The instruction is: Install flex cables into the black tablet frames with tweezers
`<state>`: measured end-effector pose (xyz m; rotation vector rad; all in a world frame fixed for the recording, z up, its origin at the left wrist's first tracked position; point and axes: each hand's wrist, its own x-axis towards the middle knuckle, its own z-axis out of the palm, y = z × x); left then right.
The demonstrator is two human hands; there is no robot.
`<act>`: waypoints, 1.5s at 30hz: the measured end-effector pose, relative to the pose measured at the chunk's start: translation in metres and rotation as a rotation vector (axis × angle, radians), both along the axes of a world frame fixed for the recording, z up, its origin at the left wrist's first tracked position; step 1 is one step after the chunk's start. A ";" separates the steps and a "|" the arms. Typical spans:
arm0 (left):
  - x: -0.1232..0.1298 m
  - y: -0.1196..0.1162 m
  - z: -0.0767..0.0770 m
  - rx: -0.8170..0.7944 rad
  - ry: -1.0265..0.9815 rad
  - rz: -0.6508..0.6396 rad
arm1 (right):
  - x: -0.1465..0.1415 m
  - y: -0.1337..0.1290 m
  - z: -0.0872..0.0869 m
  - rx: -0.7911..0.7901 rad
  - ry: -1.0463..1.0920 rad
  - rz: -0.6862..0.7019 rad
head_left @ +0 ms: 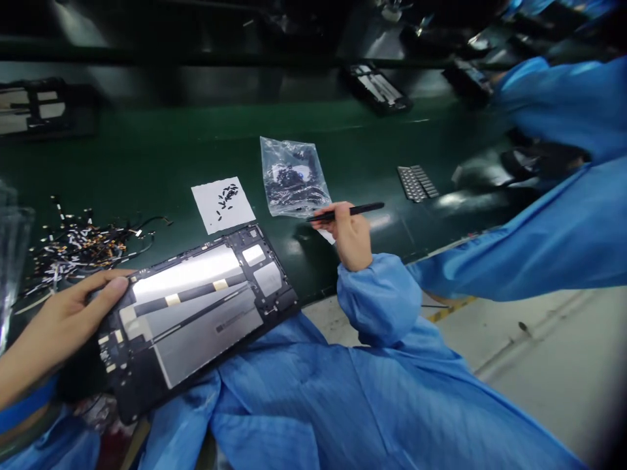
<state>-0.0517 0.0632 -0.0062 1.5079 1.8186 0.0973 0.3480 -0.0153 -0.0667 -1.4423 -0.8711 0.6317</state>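
My left hand (93, 303) grips one end of an opened tablet (206, 339), thumb on top, its metal plate and black frame facing up. The tablet is tilted and lies partly over the bench edge near my lap. My right hand (350, 235) is closed around black tweezers (362, 209), their tip pointing left by the lower edge of a clear plastic bag (294, 176) with dark small parts in it. Left of that bag is a white sheet (208, 202) with several tiny black pieces on it. Whether the tweezers hold anything is too small to tell.
A tangled heap of small flex cables (83, 245) lies at the left. Farther back are another tablet (377, 88) and a device (39, 108). At the right are a grey sheet of small parts (416, 183) and a co-worker's blue sleeves (553, 215) reaching over the green bench (220, 124).
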 end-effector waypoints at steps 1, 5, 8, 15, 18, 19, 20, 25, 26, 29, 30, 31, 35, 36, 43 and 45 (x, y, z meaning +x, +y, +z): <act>-0.002 0.001 -0.002 0.028 0.052 -0.036 | -0.001 0.002 -0.002 0.013 -0.031 -0.009; -0.007 -0.002 -0.016 0.384 0.146 -0.277 | -0.001 0.006 -0.010 0.050 -0.219 -0.019; -0.005 -0.005 -0.024 0.713 0.202 -0.492 | 0.001 0.009 -0.015 0.045 -0.253 -0.056; 0.017 -0.013 -0.015 0.654 0.064 -0.597 | 0.005 0.022 -0.023 0.008 -0.094 -0.154; 0.021 -0.016 -0.013 0.608 0.035 -0.564 | 0.004 0.023 -0.022 -0.002 -0.103 -0.150; 0.021 -0.016 -0.013 0.598 0.036 -0.550 | 0.004 0.023 -0.021 -0.005 -0.107 -0.151; 0.022 -0.016 -0.013 0.585 0.043 -0.540 | 0.003 0.023 -0.021 -0.007 -0.110 -0.152; 0.025 -0.015 -0.009 0.507 0.069 -0.544 | 0.004 0.024 -0.018 -0.015 -0.080 -0.168; 0.025 -0.015 -0.009 0.510 0.058 -0.544 | 0.004 0.024 -0.017 -0.023 -0.067 -0.173; 0.025 -0.019 -0.008 0.565 0.021 -0.520 | 0.001 0.021 -0.010 -0.041 -0.029 -0.178; 0.025 -0.021 -0.007 0.606 0.011 -0.500 | -0.003 0.020 -0.005 -0.036 -0.021 -0.168; 0.025 -0.024 -0.005 0.657 -0.001 -0.477 | -0.009 0.018 0.000 -0.029 -0.012 -0.145; 0.038 -0.037 0.007 0.799 -0.119 -0.466 | -0.050 0.011 0.031 -0.023 0.091 0.091; 0.044 -0.039 0.011 0.784 -0.171 -0.490 | -0.063 0.011 0.039 -0.035 0.140 0.183; 0.080 -0.053 0.026 0.583 -0.426 -0.417 | -0.132 0.017 0.073 -0.200 0.509 0.760; 0.083 -0.055 0.027 0.532 -0.436 -0.350 | -0.138 0.021 0.074 -0.247 0.603 0.788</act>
